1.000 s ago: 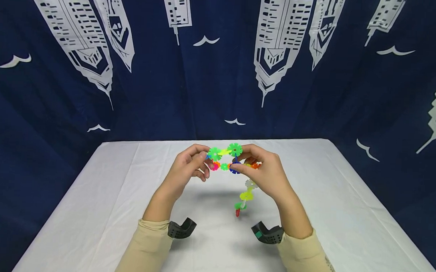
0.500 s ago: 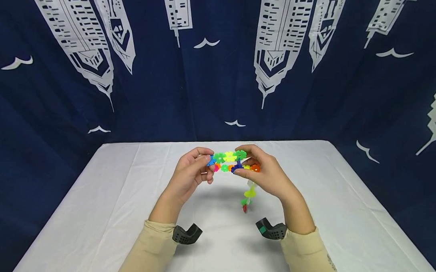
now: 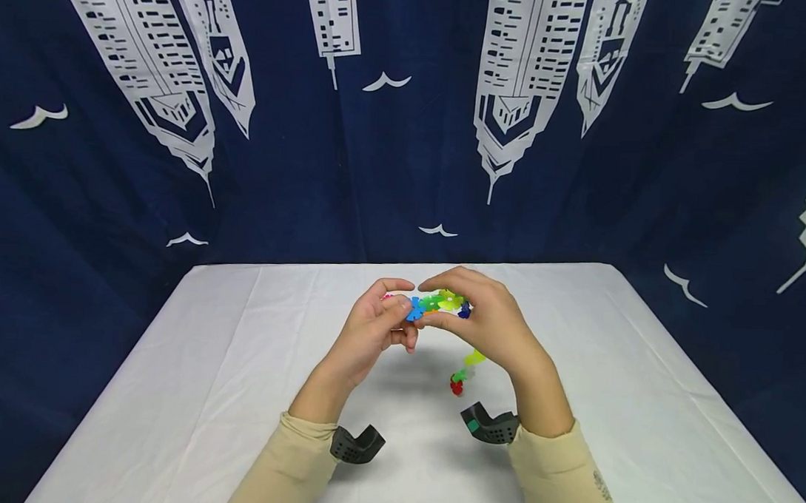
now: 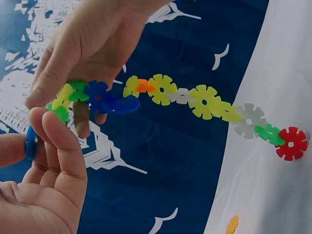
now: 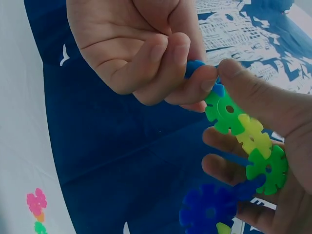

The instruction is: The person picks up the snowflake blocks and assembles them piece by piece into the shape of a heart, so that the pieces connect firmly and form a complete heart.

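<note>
A chain of interlocking plastic snowflake discs [image 3: 450,300] is held up between both hands above the table. Its light blue end disc [image 3: 415,309] is pinched between the left hand's [image 3: 377,321] thumb and fingers. My right hand [image 3: 484,313] curls around the chain, thumb beside that blue disc [image 5: 219,89] and close to the left fingertips. Green discs [image 5: 225,113], a yellow disc [image 5: 252,137] and dark blue discs [image 5: 207,208] run along the right fingers. In the left wrist view, yellow discs [image 4: 204,102] and clear discs [image 4: 250,120] trail down to a red disc [image 4: 291,144].
A white cloth covers the table [image 3: 252,379], and a dark blue patterned curtain [image 3: 393,155] hangs behind it. Pink disc [image 5: 36,201] and orange pieces show at the right wrist view's edge; whether they join the chain I cannot tell. Black wrist devices [image 3: 358,444] sit on both wrists.
The left hand has moved right, and the hands have drawn together. My right hand has shifted from around the dark blue disc toward the light blue end. The chain has turned, its hanging part now less visible.
</note>
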Motion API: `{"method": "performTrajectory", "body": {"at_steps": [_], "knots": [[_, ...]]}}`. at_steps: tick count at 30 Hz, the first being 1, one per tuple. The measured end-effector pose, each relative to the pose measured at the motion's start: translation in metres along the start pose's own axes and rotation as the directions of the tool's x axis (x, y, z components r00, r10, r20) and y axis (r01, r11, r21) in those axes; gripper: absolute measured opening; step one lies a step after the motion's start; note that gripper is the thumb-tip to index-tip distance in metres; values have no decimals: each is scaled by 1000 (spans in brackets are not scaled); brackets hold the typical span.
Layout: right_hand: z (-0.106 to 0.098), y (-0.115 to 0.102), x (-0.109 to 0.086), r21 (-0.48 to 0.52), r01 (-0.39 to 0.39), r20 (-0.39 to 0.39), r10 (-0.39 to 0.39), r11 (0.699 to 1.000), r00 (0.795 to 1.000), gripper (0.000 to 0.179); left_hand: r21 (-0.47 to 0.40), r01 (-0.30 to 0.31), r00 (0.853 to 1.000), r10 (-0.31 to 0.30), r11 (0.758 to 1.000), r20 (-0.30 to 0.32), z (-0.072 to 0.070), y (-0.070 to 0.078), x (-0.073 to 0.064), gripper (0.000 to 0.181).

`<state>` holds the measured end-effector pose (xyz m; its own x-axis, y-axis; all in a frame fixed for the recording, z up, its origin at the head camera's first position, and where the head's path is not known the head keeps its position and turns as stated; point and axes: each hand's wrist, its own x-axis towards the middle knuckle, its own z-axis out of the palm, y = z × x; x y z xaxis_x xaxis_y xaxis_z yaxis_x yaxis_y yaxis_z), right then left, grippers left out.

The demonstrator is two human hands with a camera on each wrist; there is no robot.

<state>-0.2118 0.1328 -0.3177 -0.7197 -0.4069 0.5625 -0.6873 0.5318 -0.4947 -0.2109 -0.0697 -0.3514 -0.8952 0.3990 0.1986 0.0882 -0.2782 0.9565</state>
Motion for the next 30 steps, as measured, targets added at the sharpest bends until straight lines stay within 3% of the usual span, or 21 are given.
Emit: {"method": "performTrajectory", "body": {"at_steps": [4,11,16,23,26,30], "knots": [[-3,0,-2,-61,25,-30,-27,998,999,26,34,-16,1000,15,999,13,3,-1,1,30],[-12,4,-3,-27,43,-105,-46,999,993,20,97,-16,1000,15,995,14,0,-2,4,25],[-17,6,-5,9,34,-170,-32,999,985,24,230,-10,996,32,973,-89,-11,-9,9,22],[-15,8,-6,168,1,-268,45,986,962,20,343,95,968,-6,934,-252,-32,-31,21,18],[-8,6,-4,266,-5,-273,80,964,959,17,374,130,952,-9,918,-307,-42,-40,25,19],[-1,8,-2,331,-42,-220,120,943,968,13,415,166,930,-1,895,-369,-54,-51,34,17]]}}
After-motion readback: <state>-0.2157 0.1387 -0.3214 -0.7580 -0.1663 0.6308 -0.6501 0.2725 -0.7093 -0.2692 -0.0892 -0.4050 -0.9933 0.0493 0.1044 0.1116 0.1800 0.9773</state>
